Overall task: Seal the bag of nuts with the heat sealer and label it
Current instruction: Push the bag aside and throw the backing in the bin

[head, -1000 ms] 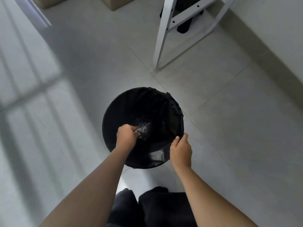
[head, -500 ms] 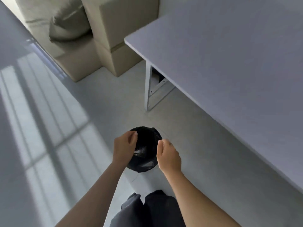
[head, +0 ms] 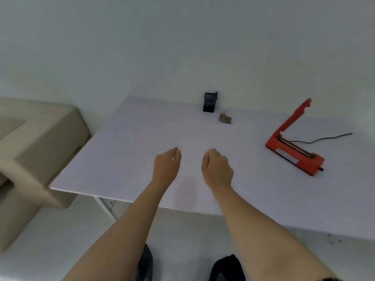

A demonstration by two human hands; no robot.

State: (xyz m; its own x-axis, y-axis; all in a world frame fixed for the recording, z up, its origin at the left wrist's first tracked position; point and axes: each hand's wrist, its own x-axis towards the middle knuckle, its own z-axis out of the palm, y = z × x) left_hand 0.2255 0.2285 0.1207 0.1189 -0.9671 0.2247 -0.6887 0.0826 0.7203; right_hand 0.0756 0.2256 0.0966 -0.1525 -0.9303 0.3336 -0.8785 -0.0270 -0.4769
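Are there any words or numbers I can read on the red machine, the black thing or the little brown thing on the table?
None can be read.
Red heat sealer with raised arm: a pale strip on its base, too blurred to read.
Black rectangular holder at the wall: no legible marks.
Small brownish bag of nuts: too small to tell.

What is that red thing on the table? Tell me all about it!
It is the heat sealer, red and plastic-looking, sitting on the white table toward the right side, away from both hands. Its long lid arm is lifted up at a slant, so it stands open, showing a dark strip along the base. A thin black cord trails from it toward the wall. Nothing is in it.
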